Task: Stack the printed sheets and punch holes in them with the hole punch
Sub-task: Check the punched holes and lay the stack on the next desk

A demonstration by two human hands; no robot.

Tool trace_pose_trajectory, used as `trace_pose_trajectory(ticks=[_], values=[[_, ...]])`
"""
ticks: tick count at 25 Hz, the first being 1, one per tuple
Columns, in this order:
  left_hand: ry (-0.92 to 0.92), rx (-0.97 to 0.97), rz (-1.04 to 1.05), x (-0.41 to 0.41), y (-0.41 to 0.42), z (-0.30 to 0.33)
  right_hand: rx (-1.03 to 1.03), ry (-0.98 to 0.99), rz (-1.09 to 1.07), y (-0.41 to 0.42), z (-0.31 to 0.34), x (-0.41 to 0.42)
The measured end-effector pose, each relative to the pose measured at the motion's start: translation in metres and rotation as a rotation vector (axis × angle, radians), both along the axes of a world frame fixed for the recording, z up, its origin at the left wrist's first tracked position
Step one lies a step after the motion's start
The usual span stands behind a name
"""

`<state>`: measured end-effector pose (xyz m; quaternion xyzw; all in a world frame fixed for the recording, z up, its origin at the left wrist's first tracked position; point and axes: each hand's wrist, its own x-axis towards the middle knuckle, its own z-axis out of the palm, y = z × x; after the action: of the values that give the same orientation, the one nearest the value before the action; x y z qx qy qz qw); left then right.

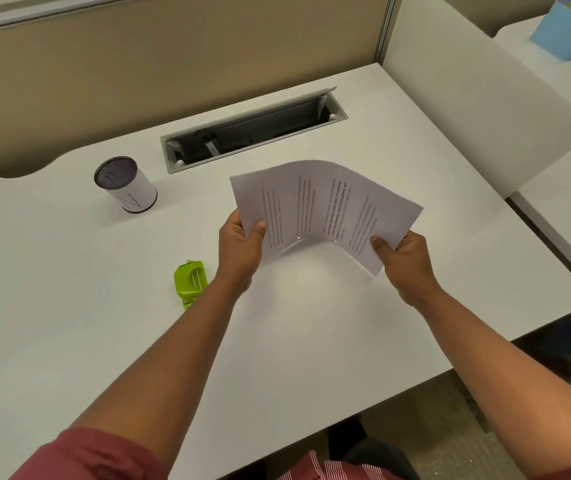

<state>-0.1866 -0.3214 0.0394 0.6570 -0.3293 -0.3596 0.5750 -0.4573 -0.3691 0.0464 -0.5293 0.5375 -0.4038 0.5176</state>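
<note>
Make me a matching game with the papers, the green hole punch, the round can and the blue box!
Things:
1. printed sheets
2. hole punch
3. round can
4. blue box

Places:
A. on the next desk, far right corner
B. held up, bent, gripped by the left hand and right hand
C. lying on the desk beside the left wrist
D. standing near the cable tray

Pairs: 1-B, 2-C, 3-D, 4-A

We are at an office cubicle. Our white desk (69,341) has an open cable tray (253,129) sunk into it at twelve o'clock, backed by a beige fabric partition (173,64). A white divider panel (467,109) at two o'clock separates a neighbouring desk carrying a blue organiser (568,32).
</note>
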Motion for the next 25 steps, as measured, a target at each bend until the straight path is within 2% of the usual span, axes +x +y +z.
trace_pose_trajectory(ticks=[3,10,25], values=[[0.049,0.044,0.031,-0.004,0.003,-0.011,-0.003,0.045,-0.004,0.005,-0.007,0.004],[-0.030,0.048,0.035,-0.019,0.011,-0.011,0.005,0.077,-0.011,0.008,-0.015,0.011],[-0.074,0.120,0.056,-0.017,0.013,-0.028,0.030,0.138,0.009,0.007,-0.021,0.012]])
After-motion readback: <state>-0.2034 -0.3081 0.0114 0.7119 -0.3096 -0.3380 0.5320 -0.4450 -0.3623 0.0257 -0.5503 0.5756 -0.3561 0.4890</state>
